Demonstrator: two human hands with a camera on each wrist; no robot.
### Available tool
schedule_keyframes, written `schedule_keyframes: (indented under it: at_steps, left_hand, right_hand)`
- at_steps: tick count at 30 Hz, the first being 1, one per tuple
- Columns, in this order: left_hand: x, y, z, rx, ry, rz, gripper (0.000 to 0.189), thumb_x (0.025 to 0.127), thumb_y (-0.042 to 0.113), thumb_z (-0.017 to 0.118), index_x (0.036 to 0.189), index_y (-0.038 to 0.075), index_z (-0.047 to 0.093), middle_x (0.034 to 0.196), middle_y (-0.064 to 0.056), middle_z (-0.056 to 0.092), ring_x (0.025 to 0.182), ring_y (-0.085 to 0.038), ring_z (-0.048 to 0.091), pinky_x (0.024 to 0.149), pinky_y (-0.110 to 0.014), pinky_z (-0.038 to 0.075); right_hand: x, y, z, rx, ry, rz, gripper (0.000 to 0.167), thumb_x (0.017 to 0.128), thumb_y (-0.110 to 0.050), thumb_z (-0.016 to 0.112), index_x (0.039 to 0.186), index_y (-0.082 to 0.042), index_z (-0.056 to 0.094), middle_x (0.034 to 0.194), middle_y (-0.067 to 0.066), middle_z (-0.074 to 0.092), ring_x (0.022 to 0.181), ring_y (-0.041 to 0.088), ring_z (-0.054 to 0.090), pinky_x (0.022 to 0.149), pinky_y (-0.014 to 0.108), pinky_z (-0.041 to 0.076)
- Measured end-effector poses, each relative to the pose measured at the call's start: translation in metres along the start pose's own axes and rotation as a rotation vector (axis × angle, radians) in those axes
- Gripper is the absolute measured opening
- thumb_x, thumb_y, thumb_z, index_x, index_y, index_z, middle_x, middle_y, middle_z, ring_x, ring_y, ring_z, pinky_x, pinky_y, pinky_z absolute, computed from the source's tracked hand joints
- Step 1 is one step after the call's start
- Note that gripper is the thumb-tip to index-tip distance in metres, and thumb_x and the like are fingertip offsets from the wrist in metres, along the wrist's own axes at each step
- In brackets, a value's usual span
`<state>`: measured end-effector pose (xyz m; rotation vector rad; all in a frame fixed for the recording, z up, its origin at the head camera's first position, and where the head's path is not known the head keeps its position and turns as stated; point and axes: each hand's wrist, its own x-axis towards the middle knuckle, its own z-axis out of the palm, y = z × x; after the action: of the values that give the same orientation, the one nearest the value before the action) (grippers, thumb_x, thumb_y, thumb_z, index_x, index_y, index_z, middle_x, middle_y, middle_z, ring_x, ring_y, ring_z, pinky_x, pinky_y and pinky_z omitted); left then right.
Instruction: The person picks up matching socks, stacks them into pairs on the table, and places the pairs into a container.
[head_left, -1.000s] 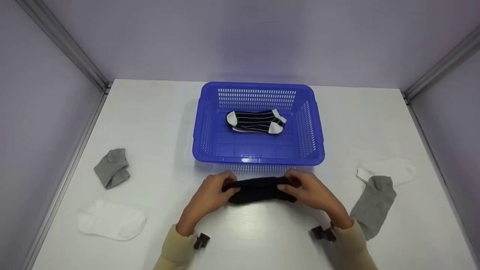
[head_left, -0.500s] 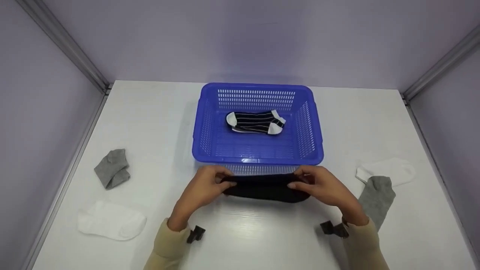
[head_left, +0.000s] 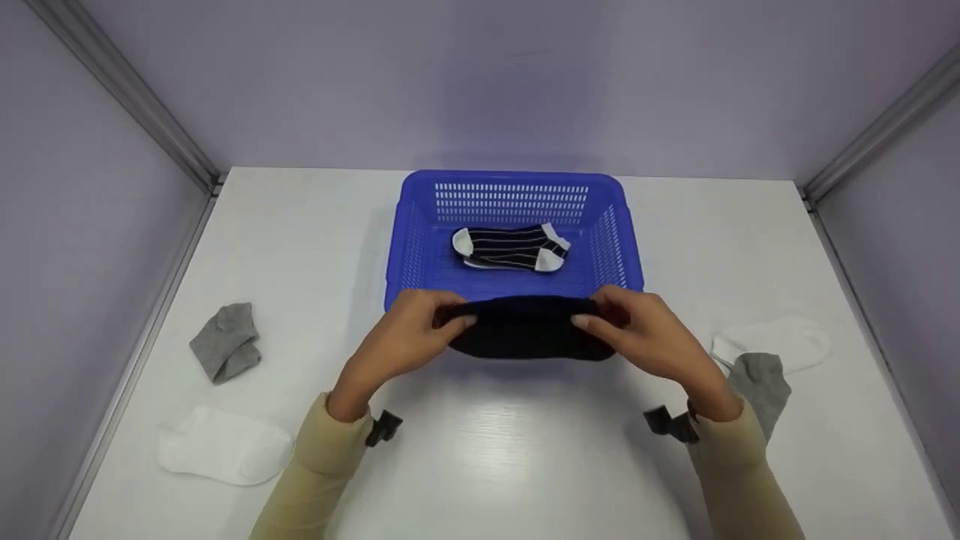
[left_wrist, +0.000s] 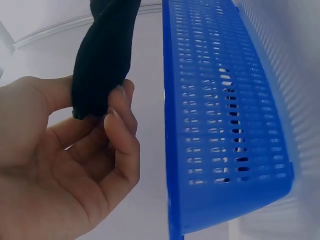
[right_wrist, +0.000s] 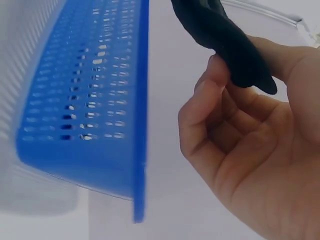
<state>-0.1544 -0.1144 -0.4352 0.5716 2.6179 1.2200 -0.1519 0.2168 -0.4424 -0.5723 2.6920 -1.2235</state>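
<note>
A black sock (head_left: pixel 532 330) is stretched level between both hands, raised in front of the blue basket (head_left: pixel 397 247) and covering part of its near rim. My left hand (head_left: pixel 409 330) pinches one end between thumb and fingers; the left wrist view shows the dark cloth (left_wrist: pixel 102 60) in that pinch. The other end is pinched by my right hand (head_left: pixel 641 330), and in the right wrist view the cloth (right_wrist: pixel 230 47) hangs past the fingertips. Inside the basket lie black striped socks (head_left: pixel 506 247) with white toes and heels. Whether the black sock is one or a pair I cannot tell.
On the left of the white table (head_left: pixel 315 225) lie a folded grey sock (head_left: pixel 226 343) and a white sock (head_left: pixel 225 446). At the right, a grey sock (head_left: pixel 759 390) partly overlaps another white sock (head_left: pixel 780 343). Pale walls enclose the back and sides.
Both hands have moved forward and up with the black sock, from in front of the basket to over its near rim. They have also spread slightly apart.
</note>
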Motion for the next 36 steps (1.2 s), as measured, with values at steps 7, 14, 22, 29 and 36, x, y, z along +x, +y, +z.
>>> schedule_keyframes:
  at_steps: [7,14,22,29,36]
  left_hand:
    - [0.025,0.002,-0.02,-0.017,-0.033,0.021,0.028,0.098,0.025,0.075,0.121,0.009,0.076,0.109,-0.005,0.076,0.092,-0.017,0.065,0.082,-0.035,0.057]
    - [0.044,-0.001,-0.036,-0.032,0.005,0.03,0.025,0.1,0.02,0.073,0.121,0.007,0.076,0.112,-0.008,0.076,0.101,-0.021,0.069,0.091,-0.038,0.059]
    - [0.071,0.0,-0.044,-0.03,0.033,0.035,0.026,0.101,0.02,0.07,0.124,0.008,0.075,0.12,-0.008,0.075,0.102,-0.022,0.07,0.087,-0.038,0.058]
    - [0.1,0.006,-0.05,-0.023,0.076,0.061,0.025,0.102,0.022,0.069,0.122,0.008,0.075,0.116,-0.01,0.076,0.099,-0.022,0.07,0.089,-0.039,0.056]
    - [0.126,0.004,-0.058,-0.003,0.142,0.064,0.025,0.103,0.024,0.067,0.122,0.009,0.075,0.114,-0.011,0.075,0.099,-0.022,0.065,0.092,-0.04,0.053]
  right_hand:
    - [0.019,-0.007,-0.011,-0.009,0.021,0.026,0.022,0.102,-0.028,0.07,0.094,-0.01,0.061,0.076,0.0,0.049,0.072,0.017,0.049,0.063,0.026,0.038]
    - [0.04,-0.009,-0.018,0.016,0.049,0.016,0.02,0.102,-0.026,0.07,0.1,-0.007,0.065,0.082,0.004,0.056,0.076,0.021,0.054,0.065,0.024,0.043]
    - [0.066,-0.01,-0.025,0.084,0.095,0.01,0.021,0.102,-0.027,0.07,0.102,-0.006,0.066,0.083,0.004,0.058,0.073,0.016,0.054,0.063,0.022,0.045]
    - [0.094,-0.014,-0.028,0.16,0.133,0.001,0.025,0.103,-0.03,0.069,0.099,-0.006,0.065,0.082,0.001,0.058,0.071,0.012,0.054,0.063,0.022,0.045]
    - [0.124,-0.01,-0.029,0.199,0.166,-0.02,0.028,0.104,-0.035,0.067,0.096,-0.008,0.064,0.074,-0.004,0.048,0.068,0.011,0.046,0.063,0.026,0.038]
